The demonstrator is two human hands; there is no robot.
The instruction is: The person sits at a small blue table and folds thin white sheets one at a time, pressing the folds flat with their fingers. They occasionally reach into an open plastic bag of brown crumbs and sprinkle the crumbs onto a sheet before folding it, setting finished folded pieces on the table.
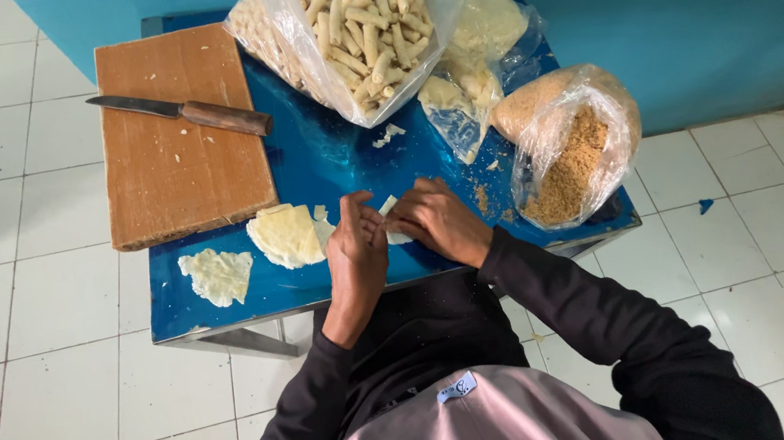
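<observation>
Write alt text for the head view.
Seen from above, a person's left hand and right hand pinch a small pale dough piece on a blue table. Nearby lie flat dough sheets, a wooden cutting board bearing a knife, and clear bags of rolled sticks and crumbs.

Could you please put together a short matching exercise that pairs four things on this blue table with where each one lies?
Things:
1. knife
2. bag of rolls
3. bag of crumbs
4. loose wrapper

Places:
A. near the table's front left edge
B. on the wooden board
C. at the table's right end
D. at the back, in the middle

Pairs: 1-B, 2-D, 3-C, 4-A

Both the left hand and the right hand pinch a small pale piece at the front of the table.
</observation>
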